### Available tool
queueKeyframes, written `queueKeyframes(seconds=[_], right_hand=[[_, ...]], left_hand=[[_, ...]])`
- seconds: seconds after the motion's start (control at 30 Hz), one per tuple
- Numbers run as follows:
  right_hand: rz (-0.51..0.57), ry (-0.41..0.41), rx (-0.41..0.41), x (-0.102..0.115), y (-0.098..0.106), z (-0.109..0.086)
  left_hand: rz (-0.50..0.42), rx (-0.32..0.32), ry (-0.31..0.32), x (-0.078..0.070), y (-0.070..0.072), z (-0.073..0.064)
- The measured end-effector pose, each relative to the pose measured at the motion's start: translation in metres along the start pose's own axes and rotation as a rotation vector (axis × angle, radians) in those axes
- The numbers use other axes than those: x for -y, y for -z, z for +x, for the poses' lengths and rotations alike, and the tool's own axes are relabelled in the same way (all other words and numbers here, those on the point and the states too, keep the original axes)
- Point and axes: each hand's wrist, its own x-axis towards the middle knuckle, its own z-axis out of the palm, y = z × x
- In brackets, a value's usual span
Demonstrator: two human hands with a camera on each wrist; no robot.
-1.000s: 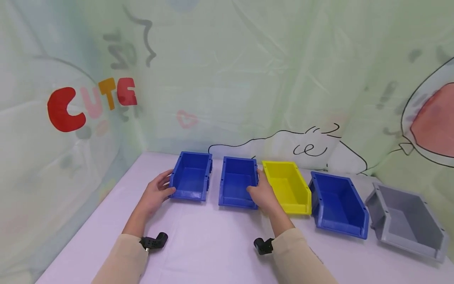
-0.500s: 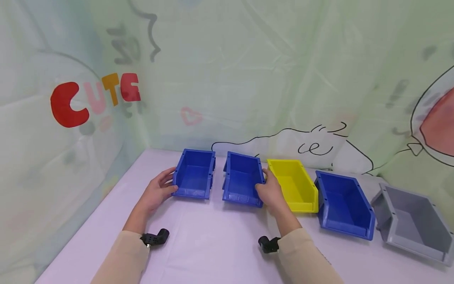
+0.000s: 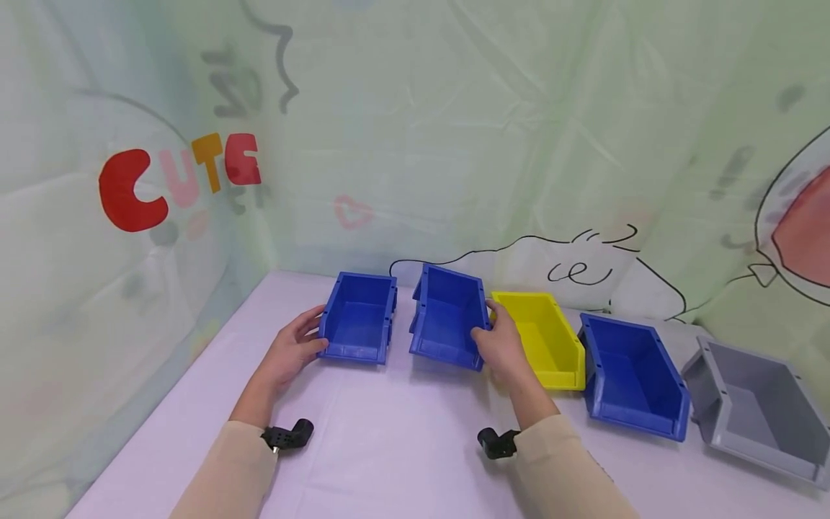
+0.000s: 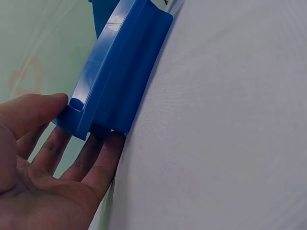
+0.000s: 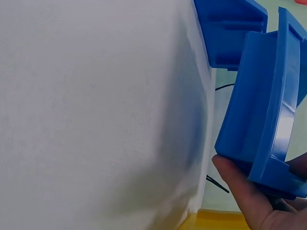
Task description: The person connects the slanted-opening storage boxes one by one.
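At the left end of the row, a blue storage bin [image 3: 358,321] stands on the table. My left hand [image 3: 292,353] holds its left side, thumb on the rim and fingers against the outer wall, as the left wrist view shows. A second blue storage bin [image 3: 449,317] is raised off the table and tilted, its left side higher. My right hand [image 3: 506,346] grips that bin by its right wall; in the right wrist view a finger [image 5: 240,187] reaches under its bottom edge. Both bins look bare inside.
Right of the raised bin stand a yellow bin [image 3: 541,342], another blue bin [image 3: 632,375] and a grey bin [image 3: 755,411] in a row on the white tabletop [image 3: 389,447]. A printed cloth backdrop [image 3: 454,144] rises behind the table.
The second blue bin has gone from standing on the table to raised and tilted, lifted by my right hand. My left hand stays at the leftmost bin. The view has shifted slightly.
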Motion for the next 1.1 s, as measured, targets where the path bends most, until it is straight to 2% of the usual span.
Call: queueKeyframes(seconds=[0.3, 0.6, 0.77, 1.1], right_hand=[[0.059, 0.029, -0.001, 0.008, -0.002, 0.002], [0.114, 0.016, 0.007, 0.015, -0.011, 0.004], [0.119, 0.042, 0.004, 0.013, -0.017, 0.006], [0.053, 0.015, 0.005, 0.013, -0.024, 0.007]], left_hand=[[-0.004, -0.011, 0.004, 0.001, 0.000, -0.001], [-0.032, -0.002, 0.018, 0.002, 0.000, -0.001], [-0.035, -0.004, 0.022, 0.000, -0.001, -0.001], [-0.034, -0.005, 0.026, -0.001, -0.001, -0.002]])
